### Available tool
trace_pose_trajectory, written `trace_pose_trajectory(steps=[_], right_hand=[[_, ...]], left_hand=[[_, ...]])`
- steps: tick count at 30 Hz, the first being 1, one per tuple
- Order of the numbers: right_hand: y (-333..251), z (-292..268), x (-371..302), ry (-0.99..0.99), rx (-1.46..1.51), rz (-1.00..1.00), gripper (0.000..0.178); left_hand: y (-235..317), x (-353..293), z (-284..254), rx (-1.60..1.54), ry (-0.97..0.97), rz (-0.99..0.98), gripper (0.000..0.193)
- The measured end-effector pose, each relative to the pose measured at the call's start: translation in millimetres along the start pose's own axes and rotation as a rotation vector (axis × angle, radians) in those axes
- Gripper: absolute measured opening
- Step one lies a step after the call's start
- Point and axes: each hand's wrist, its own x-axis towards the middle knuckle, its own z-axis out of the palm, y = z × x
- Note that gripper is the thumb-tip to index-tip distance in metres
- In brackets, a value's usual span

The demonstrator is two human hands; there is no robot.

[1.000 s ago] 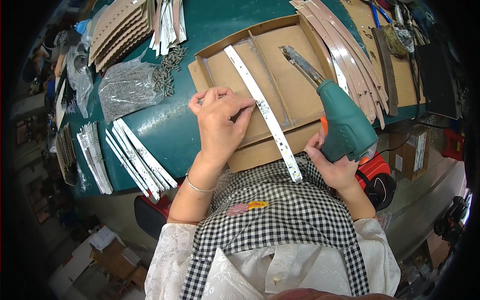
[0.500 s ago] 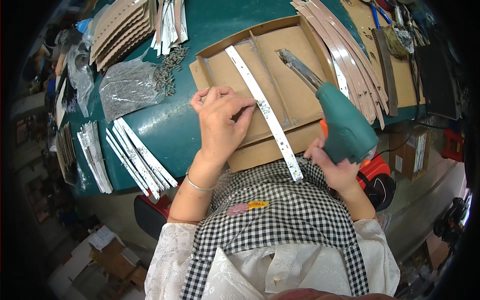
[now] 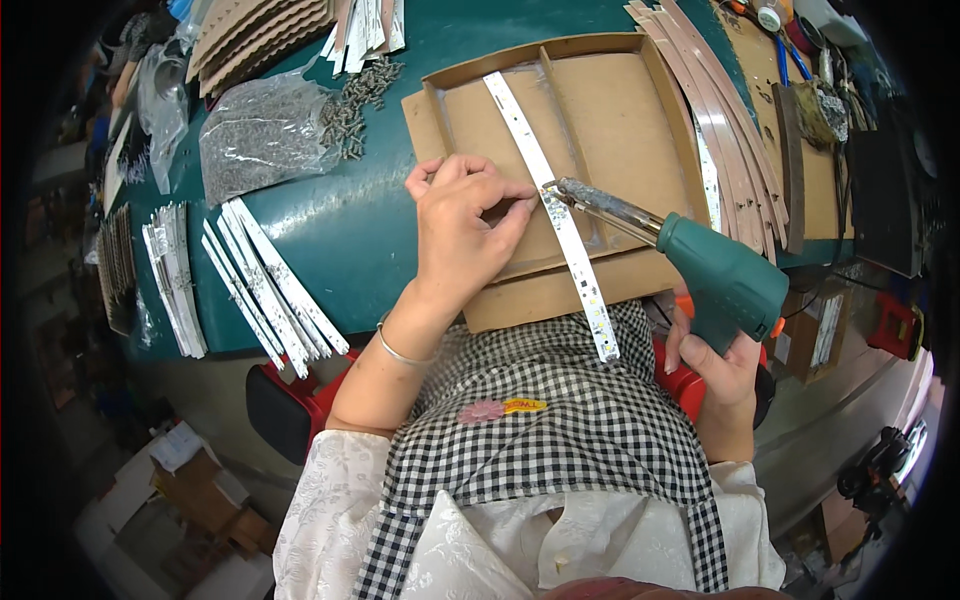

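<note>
Two bare hands work over a green table (image 3: 350, 240): nearest, the right hand (image 3: 722, 362) has its fingers wrapped around the grip of a green power screwdriver (image 3: 700, 270), whose metal tip touches a long white strip (image 3: 553, 210). Just beyond, the left hand (image 3: 462, 222) lies flat with fingers curled, fingertips pressing beside that strip, which lies lengthwise across a shallow brown cardboard tray (image 3: 620, 130). Farther left lie loose white strips (image 3: 270, 290), and beyond them a clear bag of screws (image 3: 262, 135).
</note>
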Motion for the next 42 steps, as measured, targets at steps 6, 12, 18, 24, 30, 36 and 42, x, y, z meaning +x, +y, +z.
trace_pose_trajectory(steps=[6,12,18,24,30,36,42], right_hand=[[1.9,-4.1,-1.9,-0.006,-0.033,0.072,0.052],[-2.7,-2.7,2.0,-0.004,-0.055,0.069,0.051],[-1.0,-6.2,2.1,-0.006,-0.133,0.092,0.05],[-2.4,-10.7,2.7,-0.059,-0.271,0.099,0.053],[-4.7,-6.6,5.3,-0.01,-0.257,0.072,0.037],[-1.9,-19.1,-1.0,0.072,-0.038,0.016,0.061],[-7.4,-27.3,-4.7,0.201,0.009,-0.142,0.077]], left_hand=[[-1.2,-1.5,2.5,-0.075,0.029,-0.024,0.01],[-1.4,-0.9,2.1,-0.071,0.022,-0.02,0.009],[-1.6,-0.8,3.1,-0.072,0.024,-0.022,0.009],[-1.8,-0.9,2.3,-0.073,0.026,-0.019,0.009],[-1.5,-1.2,2.7,-0.083,0.025,-0.018,0.009],[-0.7,-0.8,0.8,-0.082,0.029,-0.018,0.009],[-1.4,-0.6,-0.6,-0.035,0.0,0.012,0.016]])
